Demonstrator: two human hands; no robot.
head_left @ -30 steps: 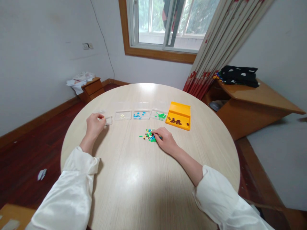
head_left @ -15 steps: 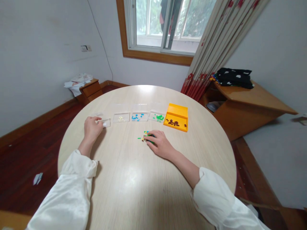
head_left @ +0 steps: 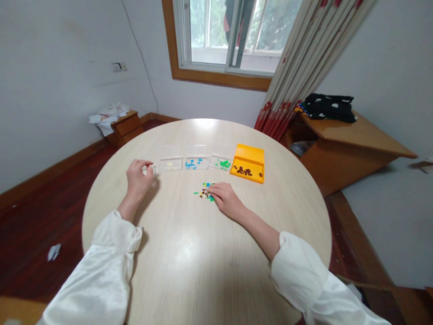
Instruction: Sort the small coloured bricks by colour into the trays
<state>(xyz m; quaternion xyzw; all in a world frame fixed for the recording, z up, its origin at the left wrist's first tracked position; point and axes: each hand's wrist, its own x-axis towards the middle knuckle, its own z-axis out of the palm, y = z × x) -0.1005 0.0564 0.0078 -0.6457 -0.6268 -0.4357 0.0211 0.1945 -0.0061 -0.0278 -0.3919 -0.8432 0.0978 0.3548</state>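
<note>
My right hand (head_left: 228, 198) rests at a pile of small coloured bricks (head_left: 205, 195) in the middle of the table. Its fingertips are pressed together in the pile; whatever they pinch is too small to make out. Yellow, blue, green, brown and white bits show beside the fingers. My left hand (head_left: 139, 179) hovers in front of the leftmost clear box (head_left: 154, 170) and mostly covers it. A gap shows between its thumb and curled forefinger, and I see nothing held there.
Beyond the pile stand clear boxes with cream pieces (head_left: 170, 166), blue pieces (head_left: 191, 162) and green pieces (head_left: 223, 164). An open yellow box (head_left: 251, 153) holds brown pieces (head_left: 244, 171). All sit on the round table (head_left: 189, 257).
My left hand has moved right, away from over the leftmost box. My right fingers have closed together at the pile, uncovering more bricks. The view has shifted slightly.
</note>
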